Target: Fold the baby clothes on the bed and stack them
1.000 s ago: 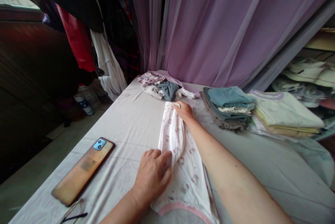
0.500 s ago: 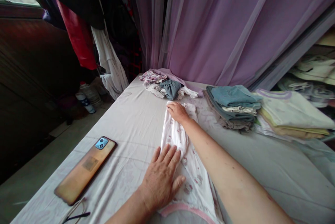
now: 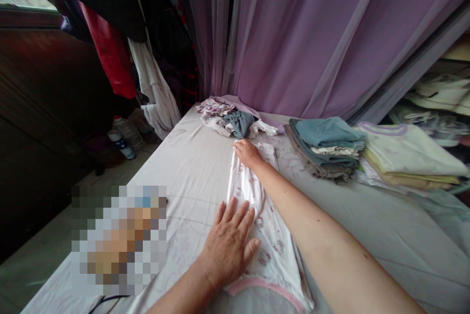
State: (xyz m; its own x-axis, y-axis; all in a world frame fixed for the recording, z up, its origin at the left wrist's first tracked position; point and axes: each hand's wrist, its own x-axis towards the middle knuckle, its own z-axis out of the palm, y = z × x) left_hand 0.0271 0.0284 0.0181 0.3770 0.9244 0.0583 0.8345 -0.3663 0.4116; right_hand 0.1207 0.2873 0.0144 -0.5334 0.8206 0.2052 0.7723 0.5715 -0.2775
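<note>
A white garment [image 3: 270, 248] with a small pink print and a pink hem lies folded lengthwise on the pale bedsheet [image 3: 187, 177]. My left hand [image 3: 229, 245] lies flat on its near part, fingers stretched out and slightly spread. My right hand [image 3: 247, 153] rests palm down on the garment's far end, with my forearm lying along the cloth. Neither hand grips anything.
A loose heap of small clothes [image 3: 235, 122] lies at the far edge. Two folded stacks, blue-grey [image 3: 325, 150] and cream [image 3: 406, 159], stand at the right. A blurred-out flat object [image 3: 117, 240] lies left of my hands. Purple curtains [image 3: 312, 35] hang behind; bottles [image 3: 121, 143] stand on the floor.
My left hand went from curled fingers at the garment's edge to lying flat on it. My right hand slid slightly left at the far end, pressing the cloth down.
</note>
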